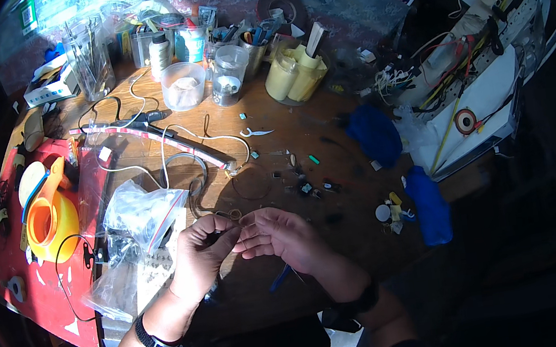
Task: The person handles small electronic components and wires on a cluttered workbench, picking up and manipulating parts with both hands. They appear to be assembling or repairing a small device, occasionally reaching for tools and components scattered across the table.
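Note:
My left hand (202, 253) is closed in a pinch, thumb against the curled index finger. What it holds is too small and hidden to make out. A thin brownish wire loop (231, 214) shows just beyond its fingertips; whether the hand grips it, I cannot tell. Close by on the right, my right hand (287, 239) has its fingers stretched out and slightly apart, their tips at the left thumb. Nothing shows between them. Beneath my hands is the wooden table (327, 237), with a blue-handled tool (280, 279) partly visible near the right wrist.
Clear plastic bags (141, 214) lie left of my hands, near a red board (26, 274) bearing an orange-yellow container (53, 225). Cables and a pink-white strip (177, 141) cross the table. Small parts (306, 189) lie scattered ahead. Plastic cups (183, 88) stand behind; blue cloth-like bundles (428, 207) sit right.

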`<state>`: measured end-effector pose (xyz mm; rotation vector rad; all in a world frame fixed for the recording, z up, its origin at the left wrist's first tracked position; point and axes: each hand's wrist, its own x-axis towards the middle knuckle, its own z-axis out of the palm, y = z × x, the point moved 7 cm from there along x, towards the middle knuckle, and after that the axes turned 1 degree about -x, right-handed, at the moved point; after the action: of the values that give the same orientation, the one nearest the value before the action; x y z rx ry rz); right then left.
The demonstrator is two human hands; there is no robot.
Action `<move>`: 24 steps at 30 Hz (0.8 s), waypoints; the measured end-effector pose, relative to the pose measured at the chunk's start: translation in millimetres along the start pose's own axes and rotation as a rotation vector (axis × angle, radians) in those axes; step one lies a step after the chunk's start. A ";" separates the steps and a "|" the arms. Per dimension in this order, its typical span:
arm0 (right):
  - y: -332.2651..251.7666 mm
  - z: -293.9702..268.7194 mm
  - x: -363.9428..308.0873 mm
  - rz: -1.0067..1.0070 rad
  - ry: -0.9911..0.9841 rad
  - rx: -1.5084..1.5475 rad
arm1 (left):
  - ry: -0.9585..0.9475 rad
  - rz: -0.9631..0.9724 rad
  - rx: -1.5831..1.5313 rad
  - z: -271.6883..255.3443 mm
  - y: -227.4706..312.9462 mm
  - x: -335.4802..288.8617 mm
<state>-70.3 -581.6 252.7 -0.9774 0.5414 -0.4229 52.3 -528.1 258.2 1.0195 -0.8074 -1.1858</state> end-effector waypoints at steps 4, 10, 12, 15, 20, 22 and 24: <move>-8.9 3.2 3.4 0.019 -0.037 0.138 | -0.008 0.088 0.387 9.0 13.2 -1.6; -5.3 15.9 7.4 0.049 -0.052 0.240 | 0.050 0.308 0.646 16.0 35.7 -6.5; -6.8 17.2 7.3 0.022 -0.070 0.262 | 0.078 0.332 0.628 14.1 37.2 -6.5; -6.3 16.0 6.4 0.028 -0.099 0.310 | 0.127 0.368 0.585 9.5 36.9 -7.0; -7.8 10.6 6.9 -0.033 -0.146 0.319 | 0.232 0.333 0.463 -2.6 26.2 -6.3; -6.7 7.2 7.1 -0.053 -0.119 0.275 | 0.253 0.238 0.348 -7.3 15.7 -3.0; -3.5 3.5 5.9 -0.052 -0.064 0.204 | 0.233 0.175 0.311 -7.8 8.8 -1.2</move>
<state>-63.8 -584.4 255.8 -0.8068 0.4070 -0.4819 62.3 -524.8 263.8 1.2864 -0.8910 -0.7896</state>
